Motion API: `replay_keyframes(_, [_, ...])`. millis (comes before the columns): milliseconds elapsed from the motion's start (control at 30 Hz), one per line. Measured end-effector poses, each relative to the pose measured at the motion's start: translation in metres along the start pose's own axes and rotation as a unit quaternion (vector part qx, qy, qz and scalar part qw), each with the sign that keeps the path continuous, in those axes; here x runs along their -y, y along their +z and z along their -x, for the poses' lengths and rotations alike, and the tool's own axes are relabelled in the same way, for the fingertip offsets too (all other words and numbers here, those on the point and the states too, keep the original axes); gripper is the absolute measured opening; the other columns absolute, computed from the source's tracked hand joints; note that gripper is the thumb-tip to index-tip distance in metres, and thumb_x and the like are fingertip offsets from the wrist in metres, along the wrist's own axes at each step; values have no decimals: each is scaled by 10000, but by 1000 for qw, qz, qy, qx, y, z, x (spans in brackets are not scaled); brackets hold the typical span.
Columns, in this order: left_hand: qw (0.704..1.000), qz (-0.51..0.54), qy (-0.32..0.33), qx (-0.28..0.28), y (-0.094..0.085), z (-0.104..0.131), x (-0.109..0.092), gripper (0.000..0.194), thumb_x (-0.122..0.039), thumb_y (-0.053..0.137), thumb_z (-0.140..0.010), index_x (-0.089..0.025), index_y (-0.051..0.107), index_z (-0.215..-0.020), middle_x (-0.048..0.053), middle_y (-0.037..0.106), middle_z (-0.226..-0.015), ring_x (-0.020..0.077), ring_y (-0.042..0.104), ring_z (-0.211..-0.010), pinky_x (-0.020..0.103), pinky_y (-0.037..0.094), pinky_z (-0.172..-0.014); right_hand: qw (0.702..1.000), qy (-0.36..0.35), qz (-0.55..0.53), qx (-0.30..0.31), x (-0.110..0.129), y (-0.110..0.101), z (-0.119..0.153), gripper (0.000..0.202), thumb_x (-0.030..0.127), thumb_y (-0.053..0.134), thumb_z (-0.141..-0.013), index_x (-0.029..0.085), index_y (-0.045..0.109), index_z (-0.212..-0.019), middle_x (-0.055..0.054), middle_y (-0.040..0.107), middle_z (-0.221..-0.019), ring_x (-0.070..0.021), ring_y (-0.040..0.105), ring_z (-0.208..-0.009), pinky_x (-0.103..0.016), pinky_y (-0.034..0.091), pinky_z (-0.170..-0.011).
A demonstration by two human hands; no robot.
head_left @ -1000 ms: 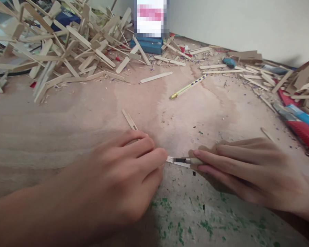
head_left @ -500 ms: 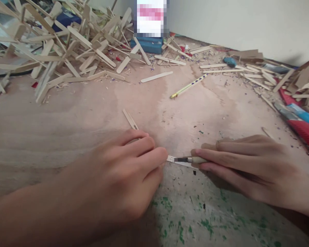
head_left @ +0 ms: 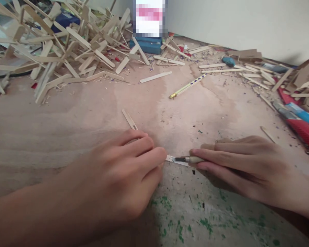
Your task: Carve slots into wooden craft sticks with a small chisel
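Observation:
My left hand [head_left: 128, 168] is closed, its fingertips pressing a pale craft stick [head_left: 169, 158] against the wooden table. That stick runs out to the right from under the fingers; its far part is partly hidden. A second craft stick [head_left: 129, 119], with a slot cut in it, pokes out beyond the same hand, and its lower part is covered. My right hand [head_left: 242, 164] grips the light handle of a small carving knife [head_left: 181, 159]. The knife lies low and points left, its metal tip on the stick just beside my left fingers.
A large heap of craft sticks [head_left: 74, 41] fills the back left. A blue box [head_left: 149, 45] stands by the wall. A spotted pencil [head_left: 187, 86] and a loose stick [head_left: 156, 77] lie mid-table. On the right are a red-handled tool [head_left: 304, 132] and more sticks.

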State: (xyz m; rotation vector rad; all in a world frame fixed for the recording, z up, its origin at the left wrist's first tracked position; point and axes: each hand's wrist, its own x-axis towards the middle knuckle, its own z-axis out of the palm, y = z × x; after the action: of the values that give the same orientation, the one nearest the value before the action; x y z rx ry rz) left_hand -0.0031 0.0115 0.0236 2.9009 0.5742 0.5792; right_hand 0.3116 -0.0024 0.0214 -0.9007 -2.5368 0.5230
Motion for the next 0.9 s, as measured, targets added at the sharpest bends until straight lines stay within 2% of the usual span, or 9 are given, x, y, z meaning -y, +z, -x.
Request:
replay_keyframes(100, [1000,0,2,-4,1,-1,0,342,-46,554,-1110,-101,866,-981,76,781,-928,284,752,-860,525,689,-805,1000,1,23,-6,1,0,-1,182,210,688,-1163,161,796,-1301,-45,901,-1100,-117,837,-785,-240,642,-655])
replay_keyframes(400, [1000,-2,-4,-3,-1,-4,-1,385,-36,526,-1115,-116,864,-950,55,746,-879,257,729,-828,502,701,-844,999,4,36,12,10,-4,-4,217,246,639,-1193,133,797,-1291,-44,890,-1040,-109,815,-754,-233,663,-699])
replay_keyframes(733, [1000,-3,-3,1,-1,-1,1,380,-43,526,-1120,-112,867,-964,58,756,-890,260,745,-843,509,715,-842,998,-3,66,11,12,-5,-1,204,239,661,-1181,134,790,-1300,-5,807,-859,-113,724,-625,-296,588,-561])
replay_keyframes(900, [1000,0,-1,-2,-2,-3,1,392,-46,524,-1121,-124,863,-940,59,762,-893,262,747,-838,503,714,-838,997,-16,72,1,10,-4,4,209,246,650,-1192,132,766,-1323,-11,835,-918,-103,749,-671,-270,606,-591])
